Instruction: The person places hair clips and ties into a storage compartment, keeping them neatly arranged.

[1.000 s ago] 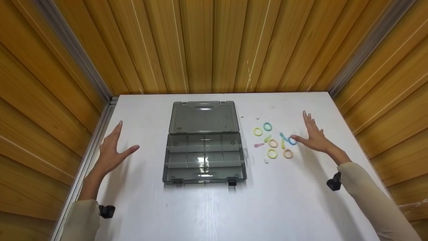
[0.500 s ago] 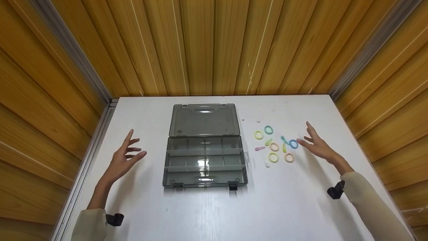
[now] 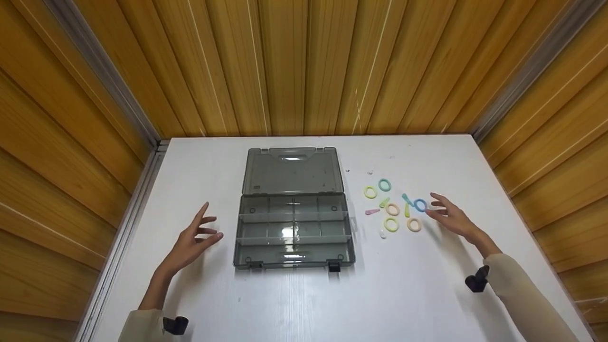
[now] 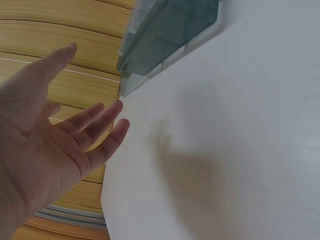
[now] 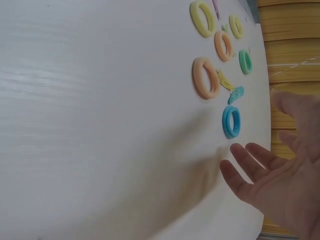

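My left hand (image 3: pixel 190 242) hovers over the table left of the box, fingers spread loosely and holding nothing. On the right, my right hand (image 3: pixel 453 219) is above the table with relaxed fingers, its tips close to a blue hair tie (image 5: pixel 231 122). A smoky, see-through compartment box (image 3: pixel 294 228) lies in the middle with its lid (image 3: pixel 293 173) folded back. Between box and right hand are scattered ring-shaped hair ties in yellow (image 3: pixel 391 224), peach (image 3: pixel 414 224) and green (image 3: pixel 384 185). Among them lie small hair clips: pink (image 3: pixel 372 212), teal (image 3: pixel 407 200) and yellow-green (image 3: pixel 407 210).
The white table (image 3: pixel 294 304) is bounded at the back by a wood-look panel wall (image 3: pixel 304 66), with more panels on both sides. A small clear piece (image 3: pixel 383 233) lies below the hair ties. Tiny bits (image 3: pixel 370 172) lie near the lid.
My left hand has moved right and nearer the front, toward the box, its fingers loosening. The right hand has lowered beside the blue hair tie. Box and hair accessories stay in place.
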`<state>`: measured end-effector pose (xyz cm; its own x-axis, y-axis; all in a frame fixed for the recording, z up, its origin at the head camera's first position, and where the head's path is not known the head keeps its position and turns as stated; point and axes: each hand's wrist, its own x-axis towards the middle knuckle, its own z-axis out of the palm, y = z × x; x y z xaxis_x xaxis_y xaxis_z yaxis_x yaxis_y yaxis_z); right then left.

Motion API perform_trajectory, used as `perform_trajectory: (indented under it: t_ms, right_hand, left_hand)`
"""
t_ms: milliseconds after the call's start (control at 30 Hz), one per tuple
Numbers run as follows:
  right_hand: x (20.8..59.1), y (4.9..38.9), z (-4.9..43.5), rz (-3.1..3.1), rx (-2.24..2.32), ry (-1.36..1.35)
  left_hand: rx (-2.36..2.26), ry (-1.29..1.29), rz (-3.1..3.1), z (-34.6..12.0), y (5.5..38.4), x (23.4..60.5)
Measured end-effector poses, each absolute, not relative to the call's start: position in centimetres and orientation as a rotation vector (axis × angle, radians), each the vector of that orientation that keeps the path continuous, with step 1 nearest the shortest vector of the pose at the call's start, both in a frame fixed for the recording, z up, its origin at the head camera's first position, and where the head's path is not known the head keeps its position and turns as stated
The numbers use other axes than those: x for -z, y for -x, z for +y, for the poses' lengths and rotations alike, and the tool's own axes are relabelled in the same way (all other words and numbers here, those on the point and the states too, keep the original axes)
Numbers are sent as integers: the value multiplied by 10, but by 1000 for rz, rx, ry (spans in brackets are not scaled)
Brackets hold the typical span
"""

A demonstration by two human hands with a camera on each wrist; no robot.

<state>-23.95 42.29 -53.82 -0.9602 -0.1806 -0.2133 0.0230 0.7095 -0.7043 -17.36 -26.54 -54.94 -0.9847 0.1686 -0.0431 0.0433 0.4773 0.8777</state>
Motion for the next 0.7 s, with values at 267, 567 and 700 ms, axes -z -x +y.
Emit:
perform_trajectory:
  t_ms: [267,567,700]
  right_hand:
    - [553,239,417,2637,1139,169]
    - [564,241,409,2682,1096,185]
    - [571,243,403,2776,1049,231]
  left_hand:
    - [-1508,-342,2471,-251,167,562]
    - [-1491,-410,2360,-242,165,572]
    - [-1515,-389,2322,-242,166,572]
